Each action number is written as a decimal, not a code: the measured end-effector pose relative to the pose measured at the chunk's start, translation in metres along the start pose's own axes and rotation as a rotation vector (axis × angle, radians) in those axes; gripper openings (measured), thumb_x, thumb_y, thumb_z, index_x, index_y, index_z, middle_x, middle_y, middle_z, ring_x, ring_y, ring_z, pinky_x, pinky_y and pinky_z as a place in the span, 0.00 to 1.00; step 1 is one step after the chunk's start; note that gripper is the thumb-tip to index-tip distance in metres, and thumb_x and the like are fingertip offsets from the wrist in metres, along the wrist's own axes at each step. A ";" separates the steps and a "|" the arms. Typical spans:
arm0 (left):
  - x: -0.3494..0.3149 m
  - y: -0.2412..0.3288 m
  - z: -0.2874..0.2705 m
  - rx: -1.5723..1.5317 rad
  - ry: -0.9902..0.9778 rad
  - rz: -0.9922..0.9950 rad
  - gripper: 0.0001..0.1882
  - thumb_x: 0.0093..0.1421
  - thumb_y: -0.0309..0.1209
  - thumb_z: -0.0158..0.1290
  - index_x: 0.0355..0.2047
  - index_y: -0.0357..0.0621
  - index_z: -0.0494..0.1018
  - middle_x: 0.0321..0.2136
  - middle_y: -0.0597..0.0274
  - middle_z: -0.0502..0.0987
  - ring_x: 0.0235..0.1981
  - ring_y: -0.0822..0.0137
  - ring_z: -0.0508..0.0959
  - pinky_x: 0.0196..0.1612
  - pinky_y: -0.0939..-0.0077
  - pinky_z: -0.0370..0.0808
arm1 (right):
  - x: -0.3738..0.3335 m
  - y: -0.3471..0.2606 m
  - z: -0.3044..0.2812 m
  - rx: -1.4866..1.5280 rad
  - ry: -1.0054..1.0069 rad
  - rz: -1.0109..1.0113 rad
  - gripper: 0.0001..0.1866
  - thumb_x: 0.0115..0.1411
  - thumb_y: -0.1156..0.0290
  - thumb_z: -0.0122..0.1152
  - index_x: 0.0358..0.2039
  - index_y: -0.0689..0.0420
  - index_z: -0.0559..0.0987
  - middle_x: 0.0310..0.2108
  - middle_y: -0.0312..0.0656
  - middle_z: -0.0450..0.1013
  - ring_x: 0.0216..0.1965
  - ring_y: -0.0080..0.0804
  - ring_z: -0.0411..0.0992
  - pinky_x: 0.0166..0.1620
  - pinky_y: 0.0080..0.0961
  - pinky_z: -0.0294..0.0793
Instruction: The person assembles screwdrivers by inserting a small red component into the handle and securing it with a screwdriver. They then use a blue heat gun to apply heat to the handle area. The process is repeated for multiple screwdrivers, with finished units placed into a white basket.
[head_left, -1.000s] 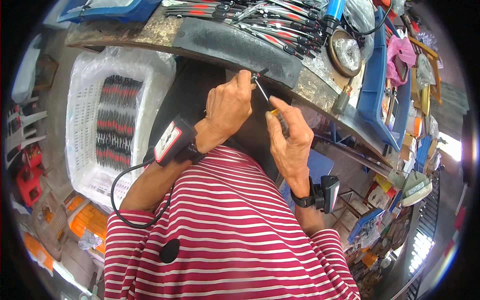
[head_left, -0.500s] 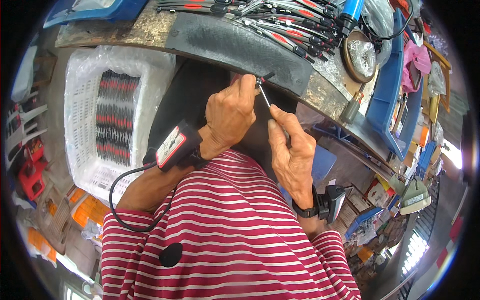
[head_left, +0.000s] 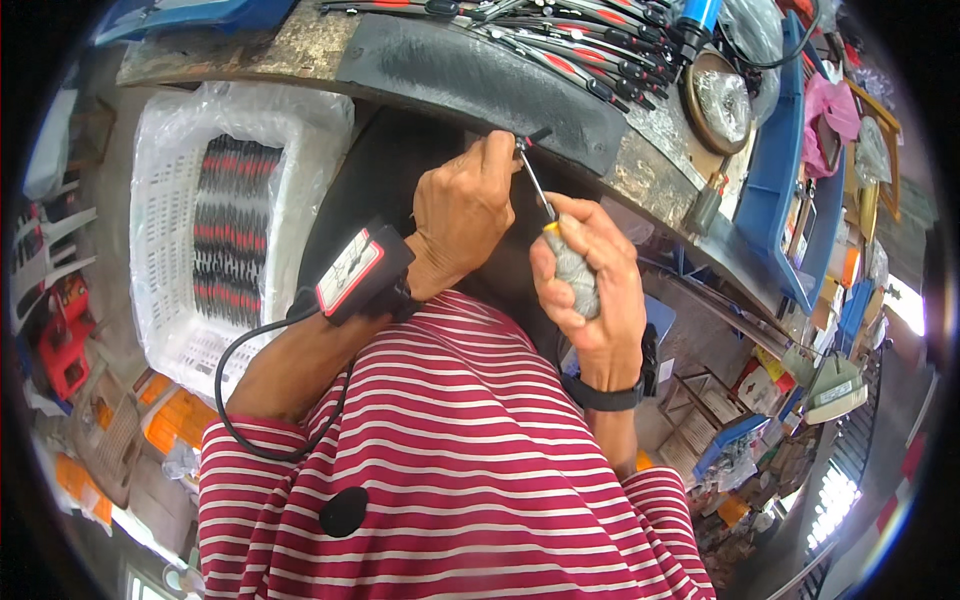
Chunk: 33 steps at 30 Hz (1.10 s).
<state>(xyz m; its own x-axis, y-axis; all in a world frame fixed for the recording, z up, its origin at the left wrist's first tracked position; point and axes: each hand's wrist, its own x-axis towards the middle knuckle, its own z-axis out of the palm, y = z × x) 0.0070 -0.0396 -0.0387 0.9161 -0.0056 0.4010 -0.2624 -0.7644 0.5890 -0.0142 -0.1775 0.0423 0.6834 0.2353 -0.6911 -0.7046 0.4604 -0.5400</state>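
Observation:
My right hand [head_left: 615, 285] is closed around a screwdriver [head_left: 572, 275] with a grey, wrapped-looking handle and a yellow collar. Its thin metal shaft points up and left, the tip meeting a small black part with a touch of red [head_left: 533, 139]. That part sticks out of the pinched fingers of my left hand [head_left: 462, 215], just in front of the bench edge. The rest of it is hidden by the fingers and thumb. On the bench beyond lies a pile of long slim black, silver and red pieces [head_left: 575, 62].
A dark pad [head_left: 480, 90] covers part of the worn bench edge [head_left: 230, 58]. At left, a white plastic-lined basket [head_left: 165, 220] holds rows of black-and-red pieces [head_left: 235, 235]. To the right are a round dish [head_left: 718, 105], a blue tray [head_left: 770, 200] and a blue cylindrical tool [head_left: 703, 22].
My right hand has turned over around the screwdriver, so its grey handle now shows in the grip. The left hand has moved slightly up, still pinching the small part.

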 end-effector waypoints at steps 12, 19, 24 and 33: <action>-0.002 -0.004 0.001 -0.002 0.013 0.013 0.07 0.56 0.27 0.52 0.30 0.40 0.64 0.21 0.52 0.75 0.20 0.53 0.77 0.19 0.65 0.73 | 0.002 0.018 -0.008 -0.302 0.006 -0.344 0.14 0.53 0.79 0.58 0.42 0.66 0.72 0.25 0.42 0.71 0.20 0.23 0.69 0.14 0.12 0.62; -0.001 -0.007 0.000 -0.025 -0.003 0.036 0.08 0.56 0.28 0.52 0.30 0.39 0.64 0.20 0.50 0.75 0.20 0.52 0.77 0.20 0.65 0.73 | 0.007 0.019 -0.009 -1.337 0.179 -1.200 0.13 0.50 0.82 0.61 0.39 0.62 0.76 0.26 0.41 0.71 0.22 0.26 0.71 0.25 0.24 0.68; 0.000 -0.010 -0.001 -0.034 -0.042 0.050 0.08 0.55 0.27 0.53 0.29 0.39 0.64 0.19 0.51 0.75 0.20 0.54 0.77 0.20 0.66 0.74 | 0.006 0.017 -0.008 -1.693 0.176 -1.288 0.15 0.49 0.84 0.60 0.40 0.61 0.76 0.24 0.44 0.69 0.21 0.37 0.70 0.23 0.29 0.68; 0.001 -0.007 -0.001 -0.010 -0.031 0.042 0.07 0.54 0.25 0.53 0.29 0.40 0.64 0.18 0.55 0.72 0.19 0.59 0.77 0.20 0.70 0.73 | 0.008 0.014 -0.002 -1.731 0.138 -1.252 0.15 0.49 0.85 0.59 0.39 0.63 0.75 0.20 0.43 0.65 0.18 0.37 0.68 0.20 0.28 0.66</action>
<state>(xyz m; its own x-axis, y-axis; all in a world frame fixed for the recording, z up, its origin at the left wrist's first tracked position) 0.0095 -0.0333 -0.0417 0.9130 -0.0576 0.4039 -0.3040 -0.7564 0.5791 -0.0193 -0.1710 0.0285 0.8514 0.4229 0.3102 0.5161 -0.7811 -0.3516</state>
